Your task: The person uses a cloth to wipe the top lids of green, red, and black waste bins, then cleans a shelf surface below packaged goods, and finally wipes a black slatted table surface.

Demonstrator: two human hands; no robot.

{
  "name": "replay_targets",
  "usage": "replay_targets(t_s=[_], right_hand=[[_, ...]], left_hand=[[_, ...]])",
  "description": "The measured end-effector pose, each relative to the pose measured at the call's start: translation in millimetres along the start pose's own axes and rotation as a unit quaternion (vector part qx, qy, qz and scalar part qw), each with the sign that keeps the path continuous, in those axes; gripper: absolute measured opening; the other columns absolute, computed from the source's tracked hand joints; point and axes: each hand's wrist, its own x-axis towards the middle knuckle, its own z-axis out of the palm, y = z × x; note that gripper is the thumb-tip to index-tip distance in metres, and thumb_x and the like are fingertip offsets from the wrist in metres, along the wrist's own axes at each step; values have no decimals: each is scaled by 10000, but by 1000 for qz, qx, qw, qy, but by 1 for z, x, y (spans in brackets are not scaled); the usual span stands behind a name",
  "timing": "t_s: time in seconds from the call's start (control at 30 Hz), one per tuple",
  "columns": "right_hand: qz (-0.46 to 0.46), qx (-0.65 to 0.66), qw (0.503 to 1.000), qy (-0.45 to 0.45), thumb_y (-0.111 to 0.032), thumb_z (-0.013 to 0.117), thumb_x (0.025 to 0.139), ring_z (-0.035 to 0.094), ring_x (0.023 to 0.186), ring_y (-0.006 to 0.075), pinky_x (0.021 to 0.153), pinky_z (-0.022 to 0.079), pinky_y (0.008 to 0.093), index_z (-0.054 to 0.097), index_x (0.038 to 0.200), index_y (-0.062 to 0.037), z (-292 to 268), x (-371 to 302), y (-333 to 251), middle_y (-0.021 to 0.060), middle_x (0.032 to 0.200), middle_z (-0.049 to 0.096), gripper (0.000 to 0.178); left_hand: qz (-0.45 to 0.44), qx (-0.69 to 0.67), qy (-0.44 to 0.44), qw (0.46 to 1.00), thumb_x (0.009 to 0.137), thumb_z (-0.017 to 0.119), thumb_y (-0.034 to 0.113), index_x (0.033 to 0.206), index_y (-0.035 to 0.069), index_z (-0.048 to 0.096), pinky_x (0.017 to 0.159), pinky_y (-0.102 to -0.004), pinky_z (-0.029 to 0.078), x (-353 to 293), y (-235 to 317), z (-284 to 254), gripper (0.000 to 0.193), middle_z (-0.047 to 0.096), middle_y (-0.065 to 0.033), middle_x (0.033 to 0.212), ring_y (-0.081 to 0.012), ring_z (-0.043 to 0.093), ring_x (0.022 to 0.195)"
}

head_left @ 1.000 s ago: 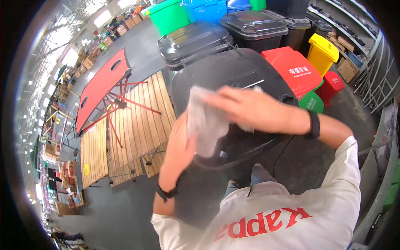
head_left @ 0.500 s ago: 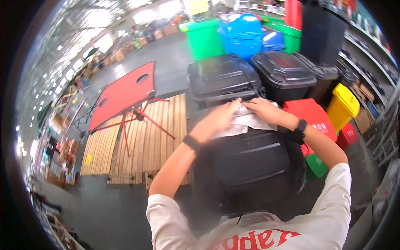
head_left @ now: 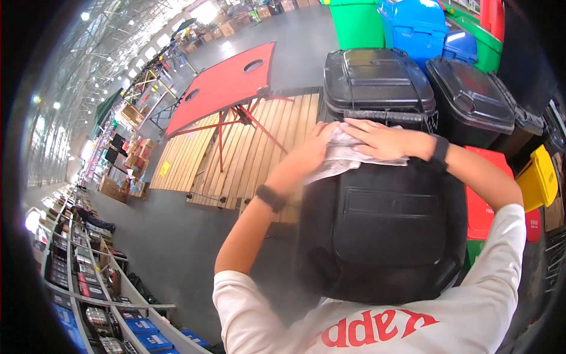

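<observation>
A light, patterned cloth [head_left: 341, 158] lies bunched over the far edge of a black bin lid [head_left: 389, 227] in front of me. My left hand [head_left: 311, 150] is closed on the left part of the cloth, its fingertips partly hidden. Flat across the right part rests my right hand [head_left: 392, 143], its fingers stretched out and pointing left. The two hands are close together, and a dark band circles each wrist. Just beyond them stands another black lidded bin [head_left: 380, 79].
Left of the bin, a red folding table [head_left: 227, 79] with cup holes stands on low slatted wooden tables [head_left: 242, 159]. More bins, including a green one [head_left: 356, 26], a blue one [head_left: 413, 26] and a yellow one [head_left: 539, 180], crowd the back and right. Stocked shelves [head_left: 88, 283] line the lower left.
The whole view has turned, so the bins and tables appear farther right and higher, and shelves show at lower left. Both hands remain on the cloth; my right fingers look more spread.
</observation>
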Motion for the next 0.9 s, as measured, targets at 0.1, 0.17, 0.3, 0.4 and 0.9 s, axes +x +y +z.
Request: replay_targets(t_s=[0.1,0.17,0.3,0.4,0.9], right_hand=[[8,-51,999,-6,-255,403,861,284,1188,354,981,250,400,216,1290,-10,-3,14,-20,225,1321,213,529],[-3,-41,999,-7,-244,411,855,286,1185,354,977,255,402,217,1291,-16,-4,17,-20,223,1320,219,529],[-5,-1,1000,-9,-93,465,796,316,1167,328,961,286,387,249,1288,-41,-11,15,-12,146,1314,278,540],[-11,-16,998,58,20,487,710,396,1076,319,904,343,360,374,1210,-28,-5,-2,10,127,1228,392,515],[256,-73,957,117,44,456,707,413,1033,275,886,366,320,441,1157,-26,-19,-137,-15,115,1162,427,456]], left_hand=[[-70,-6,-47,996,801,352,15,1234,39,314,886,-380,343,-13,14,-26,435,420,-189,1155,-335,413,1060],[-84,6,-55,995,801,356,19,1241,45,305,880,-384,347,-17,18,-31,444,414,-187,1164,-340,418,1054],[-49,38,-53,997,804,369,46,1265,57,273,878,-390,352,-9,20,-38,472,399,-187,1192,-370,431,1037],[-26,26,-79,996,807,377,59,1268,57,282,935,-378,306,17,28,-34,471,359,-185,1247,-360,368,1122],[186,55,-282,940,811,401,94,1265,-27,238,976,-341,272,130,87,46,497,282,-227,1295,-320,290,1201]])
